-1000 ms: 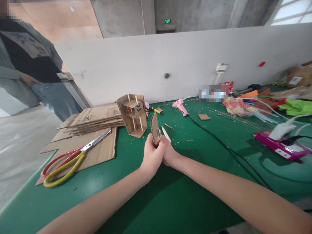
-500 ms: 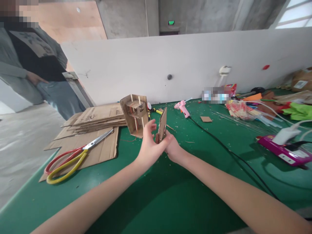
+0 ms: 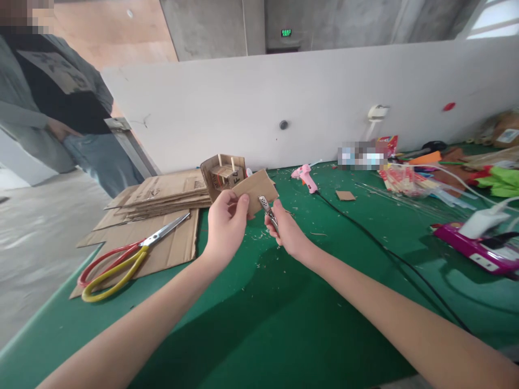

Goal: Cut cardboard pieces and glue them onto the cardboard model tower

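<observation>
My left hand [image 3: 226,227] pinches the left part of a small cardboard piece [image 3: 256,189], whose flat face is turned toward me. My right hand [image 3: 288,229] is closed around a slim metal tool [image 3: 268,208] with small dark dots on its upper end, which lies against the cardboard's lower right part. What kind of tool it is I cannot make out. Just behind my left hand stands an open cardboard box [image 3: 211,172] with wooden sticks through it, partly hidden by the held piece.
Large scissors [image 3: 138,262] lie on cardboard sheets [image 3: 170,254] at left. Beyond my right hand are a pink glue gun [image 3: 306,179] with its black cord, a small cardboard square [image 3: 345,195] and a purple power strip [image 3: 474,249]. A person [image 3: 60,92] stands at far left.
The cardboard piece has turned from edge-on to facing me. My left hand has moved left and now grips it, and the metal tool in my right hand has come into clear view.
</observation>
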`<action>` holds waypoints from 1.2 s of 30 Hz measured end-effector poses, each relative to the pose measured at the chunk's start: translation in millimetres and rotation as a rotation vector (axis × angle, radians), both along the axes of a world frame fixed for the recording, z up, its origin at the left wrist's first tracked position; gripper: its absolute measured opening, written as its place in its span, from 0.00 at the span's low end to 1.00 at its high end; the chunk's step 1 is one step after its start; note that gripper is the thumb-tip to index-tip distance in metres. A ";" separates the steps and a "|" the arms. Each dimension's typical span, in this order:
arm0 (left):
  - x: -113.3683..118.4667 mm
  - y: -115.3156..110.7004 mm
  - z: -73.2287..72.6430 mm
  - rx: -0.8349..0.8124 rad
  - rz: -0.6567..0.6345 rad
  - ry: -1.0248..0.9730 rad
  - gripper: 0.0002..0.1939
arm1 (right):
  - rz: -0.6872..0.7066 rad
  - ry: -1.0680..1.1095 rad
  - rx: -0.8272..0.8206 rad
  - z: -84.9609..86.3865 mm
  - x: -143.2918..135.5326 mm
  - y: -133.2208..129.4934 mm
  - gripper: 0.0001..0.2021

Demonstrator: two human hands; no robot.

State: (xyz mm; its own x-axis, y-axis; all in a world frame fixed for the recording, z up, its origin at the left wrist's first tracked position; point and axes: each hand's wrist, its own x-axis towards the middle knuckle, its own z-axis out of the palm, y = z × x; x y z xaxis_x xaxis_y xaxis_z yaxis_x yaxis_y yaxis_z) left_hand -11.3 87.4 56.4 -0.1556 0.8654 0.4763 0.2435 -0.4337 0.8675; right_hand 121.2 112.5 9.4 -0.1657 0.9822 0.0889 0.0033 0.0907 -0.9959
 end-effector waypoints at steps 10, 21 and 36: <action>-27.9 10.4 22.8 -0.206 -0.258 0.198 0.15 | 0.102 -0.422 0.304 5.6 12.7 -11.0 0.19; -50.1 19.9 32.7 -0.031 -0.163 0.178 0.18 | 0.189 -0.460 0.321 3.7 21.6 -5.5 0.20; -56.2 3.2 61.2 -0.107 -0.270 0.003 0.19 | -0.110 -1.008 0.570 11.4 38.7 4.6 0.17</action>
